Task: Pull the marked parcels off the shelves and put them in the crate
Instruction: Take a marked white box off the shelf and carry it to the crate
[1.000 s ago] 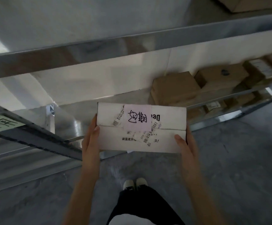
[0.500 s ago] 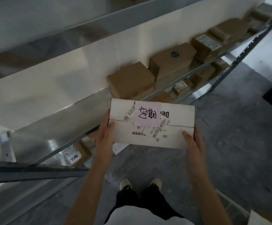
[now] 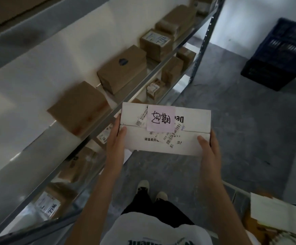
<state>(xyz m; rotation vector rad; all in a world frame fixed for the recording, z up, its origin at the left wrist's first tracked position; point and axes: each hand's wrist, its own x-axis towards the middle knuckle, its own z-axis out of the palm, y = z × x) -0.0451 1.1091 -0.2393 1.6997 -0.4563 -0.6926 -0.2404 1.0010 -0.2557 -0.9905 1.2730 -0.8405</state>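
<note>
A white parcel (image 3: 187, 124) with a pink handwritten note and barcode labels is held level in front of me, clear of the shelves. My left hand (image 3: 116, 138) grips its left end and my right hand (image 3: 210, 147) grips its right end, thumbs on top. A dark blue crate (image 3: 278, 55) stands on the floor at the far right, well away from the parcel.
A metal shelving rack (image 3: 143, 80) runs along the left with several brown cardboard boxes (image 3: 122, 69) on its levels. Its upright post (image 3: 203, 41) stands at the far end. Grey floor lies ahead. More boxes and a white packet (image 3: 274, 213) sit at the lower right.
The view has swung right along the rack, bringing the blue crate into sight. Both hands keep the same hold on the white parcel.
</note>
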